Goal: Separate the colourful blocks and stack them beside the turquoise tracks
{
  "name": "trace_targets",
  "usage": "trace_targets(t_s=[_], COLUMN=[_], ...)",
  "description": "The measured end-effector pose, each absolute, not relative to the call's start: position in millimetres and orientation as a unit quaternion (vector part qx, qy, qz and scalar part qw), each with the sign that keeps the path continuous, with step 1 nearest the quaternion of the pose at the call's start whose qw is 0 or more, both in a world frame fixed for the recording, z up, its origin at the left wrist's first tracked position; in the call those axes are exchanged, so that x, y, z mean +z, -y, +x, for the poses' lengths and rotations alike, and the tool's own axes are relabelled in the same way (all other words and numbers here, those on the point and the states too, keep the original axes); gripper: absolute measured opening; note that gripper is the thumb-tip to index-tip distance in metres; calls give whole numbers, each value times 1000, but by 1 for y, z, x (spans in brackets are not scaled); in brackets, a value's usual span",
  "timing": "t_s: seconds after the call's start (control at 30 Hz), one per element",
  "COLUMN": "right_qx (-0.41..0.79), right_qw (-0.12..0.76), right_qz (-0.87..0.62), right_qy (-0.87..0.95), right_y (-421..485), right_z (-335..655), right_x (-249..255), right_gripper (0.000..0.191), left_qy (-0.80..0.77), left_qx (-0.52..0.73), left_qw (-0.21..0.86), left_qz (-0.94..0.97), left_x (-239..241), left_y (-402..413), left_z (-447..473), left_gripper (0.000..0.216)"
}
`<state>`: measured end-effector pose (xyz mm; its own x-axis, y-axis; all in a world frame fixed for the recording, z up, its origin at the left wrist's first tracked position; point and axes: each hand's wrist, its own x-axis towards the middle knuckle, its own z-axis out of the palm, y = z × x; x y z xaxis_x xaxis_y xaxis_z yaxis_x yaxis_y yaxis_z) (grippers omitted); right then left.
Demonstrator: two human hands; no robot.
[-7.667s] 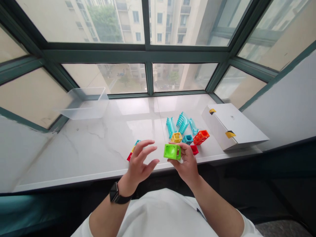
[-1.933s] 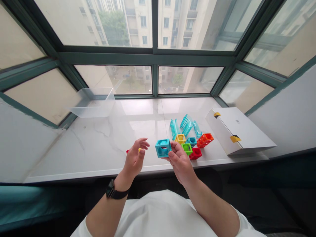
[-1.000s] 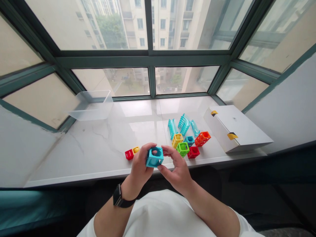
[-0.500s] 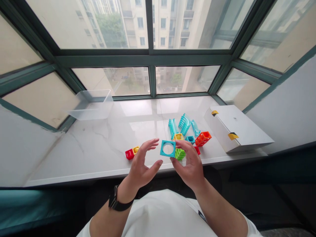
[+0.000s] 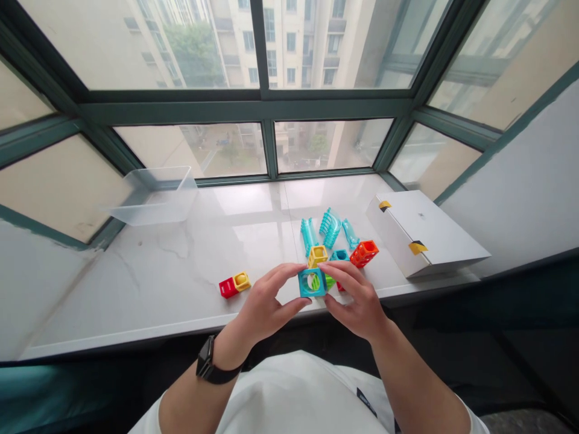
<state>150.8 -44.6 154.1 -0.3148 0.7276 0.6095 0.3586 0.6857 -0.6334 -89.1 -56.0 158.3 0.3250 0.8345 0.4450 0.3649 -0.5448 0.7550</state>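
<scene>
Now | left hand (image 5: 266, 307) and right hand (image 5: 357, 298) hold teal cube (image 5: 306, 284) (hollow frame) | green block (image 5: 330, 281) probably just behind

The left hand (image 5: 265, 313) has closed on the teal block (image 5: 312, 283), which earlier only the right hand (image 5: 357, 295) held; both now grip it. It now hides most of the green block (image 5: 330, 281), and the joined red and yellow blocks (image 5: 234, 285) lie farther from the left hand.

My left hand (image 5: 266, 304) and right hand (image 5: 355, 298) faced each other low in front of me, fingers (image 5: 283, 276) curved inward and thumbs underneath, both hands pressing in from either side, close together at the middle.
</scene>
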Motion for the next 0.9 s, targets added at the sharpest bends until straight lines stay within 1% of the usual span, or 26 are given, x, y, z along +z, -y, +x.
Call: trace_targets(t_s=[0.13,0.23,0.37,0.43,0.57,0.67,0.9], right_qx=[188,186,171,181,223,244,266], right_qw=[478,481,481,458,391,360,362], right_qz=[-369,-407,-491,-529,-551,-566,-575], right_qy=[774,754,706,691,703,700,684], right_y=[38,33,24,17,7,2,-7], right_z=[173,192,219,230,240,240,235], right_x=[152,145,120,102,67,52,42], right_gripper=[56,50,37,35,37,40,43], left_qy=[-384,-386,-413,-427,-460,-476,-485], left_qx=[409,398,378,354,271,194,67], left_qw=[285,292,287,276,253,245,218], left_qz=[777,779,777,785,807,822,844], left_x=[167,170,167,165,159,155,150], left_y=[38,20,-12,-30,-62,-80,-101], left_z=[-66,-49,-33,-27,-11,5,33], left_gripper=[47,43,45,45,44,42,39])
